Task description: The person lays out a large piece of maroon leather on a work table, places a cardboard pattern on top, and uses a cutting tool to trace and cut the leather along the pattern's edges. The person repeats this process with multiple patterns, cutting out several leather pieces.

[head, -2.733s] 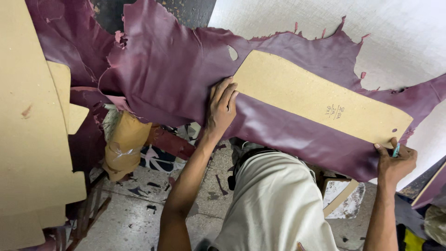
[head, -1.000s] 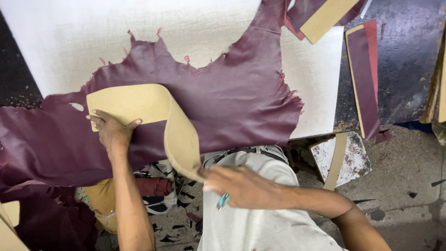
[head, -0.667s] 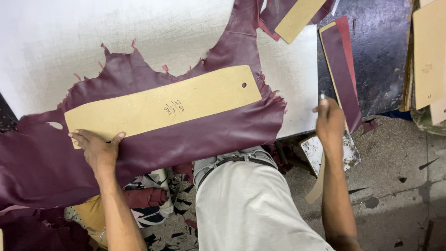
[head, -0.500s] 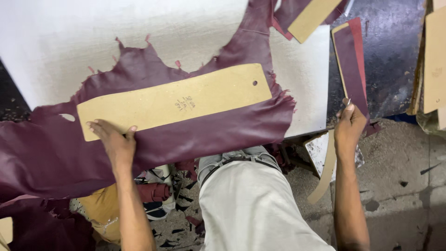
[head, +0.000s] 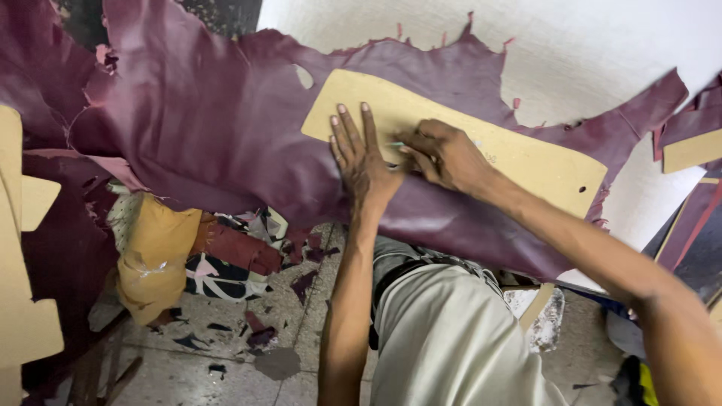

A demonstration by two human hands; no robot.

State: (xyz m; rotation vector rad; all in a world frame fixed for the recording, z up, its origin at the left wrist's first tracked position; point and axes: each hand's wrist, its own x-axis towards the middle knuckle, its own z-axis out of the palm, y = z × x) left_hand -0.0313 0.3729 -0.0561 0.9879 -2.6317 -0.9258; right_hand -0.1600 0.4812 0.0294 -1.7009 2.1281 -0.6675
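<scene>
Lying across a white table (head: 602,45), a maroon leather hide (head: 210,128) is seen with its near edge draped over the table's front, so that the rim beneath is hidden. A long tan cardboard pattern (head: 526,162) is laid on the hide, its middle covered by both hands. The left hand (head: 362,154) is pressed flat on the pattern with fingers straight and close together. The right hand (head: 445,154) is curled just beside it, and a thin pale-green tool (head: 395,144) is pinched at its fingertips; only a sliver of the tool shows, so its kind cannot be told. More tan patterns (head: 22,248) are cut off at the left edge, and maroon strips (head: 692,218) at the right. Below the table, a yellow bag (head: 154,256) is slumped on the floor; its contents cannot be made out.
</scene>
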